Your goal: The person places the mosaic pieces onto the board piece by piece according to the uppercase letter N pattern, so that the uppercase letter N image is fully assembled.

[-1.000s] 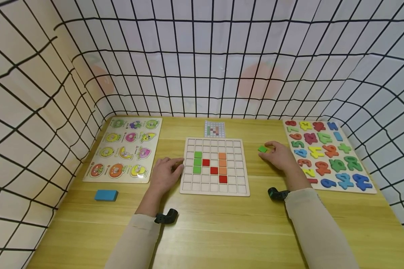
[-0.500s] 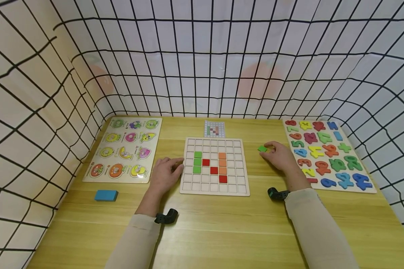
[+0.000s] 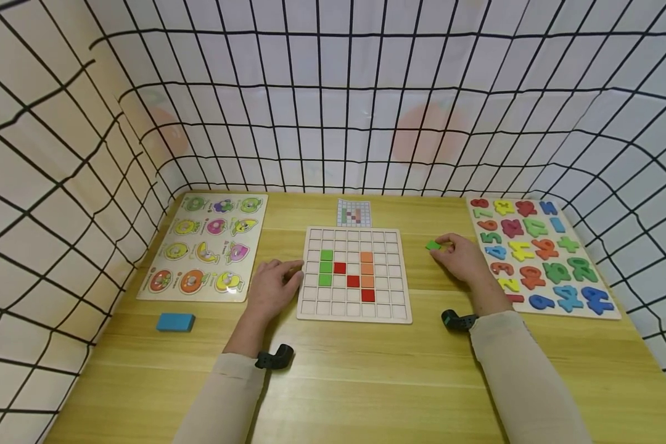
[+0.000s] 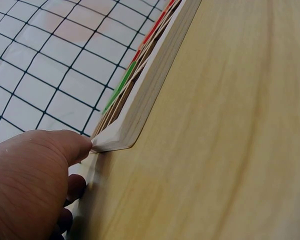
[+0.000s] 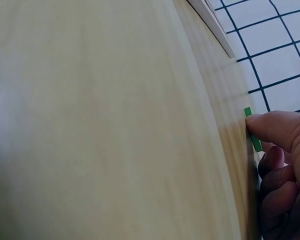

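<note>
A white grid board lies mid-table in the head view, with green, red and orange square tiles set in its cells. My left hand lies against its left edge, the index finger stretched out and the thumb beside it. In the left wrist view the thumb meets the board's corner; the other fingers are partly hidden behind it. To the right of the board my right hand pinches a green square tile between thumb and fingers. Only the tile's edge shows in the right wrist view.
A small printed pattern card lies behind the board. At the left are a fruit puzzle board and a blue block. A number puzzle board lies at the right, near my right forearm. Black wire mesh surrounds the table.
</note>
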The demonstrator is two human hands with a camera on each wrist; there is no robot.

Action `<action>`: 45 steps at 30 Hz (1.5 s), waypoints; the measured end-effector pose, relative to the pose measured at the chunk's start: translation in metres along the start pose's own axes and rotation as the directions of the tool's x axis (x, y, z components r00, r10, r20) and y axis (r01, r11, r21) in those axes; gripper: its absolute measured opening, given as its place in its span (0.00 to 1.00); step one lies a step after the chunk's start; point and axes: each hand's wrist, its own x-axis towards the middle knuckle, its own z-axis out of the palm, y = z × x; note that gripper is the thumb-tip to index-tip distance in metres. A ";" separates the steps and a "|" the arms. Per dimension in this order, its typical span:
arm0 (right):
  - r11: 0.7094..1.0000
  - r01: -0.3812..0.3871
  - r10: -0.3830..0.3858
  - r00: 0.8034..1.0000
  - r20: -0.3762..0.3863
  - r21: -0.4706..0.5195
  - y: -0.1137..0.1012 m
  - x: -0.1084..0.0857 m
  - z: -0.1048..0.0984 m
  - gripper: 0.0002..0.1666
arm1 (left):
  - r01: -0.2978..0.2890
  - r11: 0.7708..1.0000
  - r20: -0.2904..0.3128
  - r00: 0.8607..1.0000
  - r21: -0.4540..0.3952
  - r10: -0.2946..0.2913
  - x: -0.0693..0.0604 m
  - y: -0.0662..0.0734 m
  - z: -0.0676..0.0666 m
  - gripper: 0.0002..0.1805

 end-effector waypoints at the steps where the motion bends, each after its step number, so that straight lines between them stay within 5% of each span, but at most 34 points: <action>1: 1.000 0.000 0.000 1.000 0.002 0.000 0.000 0.000 0.000 0.27 | 0.000 1.000 0.000 1.000 -0.001 0.000 0.000 0.000 0.000 0.19; 22: 0.992 0.113 -0.108 0.991 0.084 -0.060 -0.011 -0.015 -0.002 0.23 | 0.004 1.000 0.008 1.000 0.006 -0.004 0.001 0.001 0.000 0.19; 45: 0.970 0.240 -0.240 0.947 0.215 0.025 -0.079 -0.060 0.019 0.18 | -0.010 1.000 -0.013 1.000 0.002 0.010 0.000 0.001 0.001 0.18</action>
